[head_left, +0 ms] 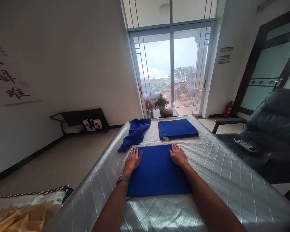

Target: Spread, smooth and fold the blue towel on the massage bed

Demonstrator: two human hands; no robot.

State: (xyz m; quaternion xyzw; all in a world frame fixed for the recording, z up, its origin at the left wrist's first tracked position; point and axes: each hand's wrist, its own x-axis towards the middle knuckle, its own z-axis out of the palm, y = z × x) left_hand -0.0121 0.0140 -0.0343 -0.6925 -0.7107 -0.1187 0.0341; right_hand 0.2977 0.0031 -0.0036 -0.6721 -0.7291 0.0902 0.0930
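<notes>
A flat blue rectangle of folded cloth (159, 174) lies in front of me on a silver quilted surface (210, 174). My left hand (133, 158) rests on its far left edge, fingers stretched out and thumb apart. On the far right corner lies my right hand (178, 154), flat with the fingers extended. Neither hand grips anything. Beyond the cloth sits a second folded blue cloth (178, 128), thicker, with a small white tag at its near edge. A crumpled blue cloth (136, 132) lies loose at the far left.
Past the far edge, a small dark table (157, 113) holds a potted plant (161, 102) and a tissue pack (168, 111). A black armchair (273, 129) stands to the right. Yellowish cloth (21, 219) lies at the lower left. Glass sliding doors (171, 71) are ahead.
</notes>
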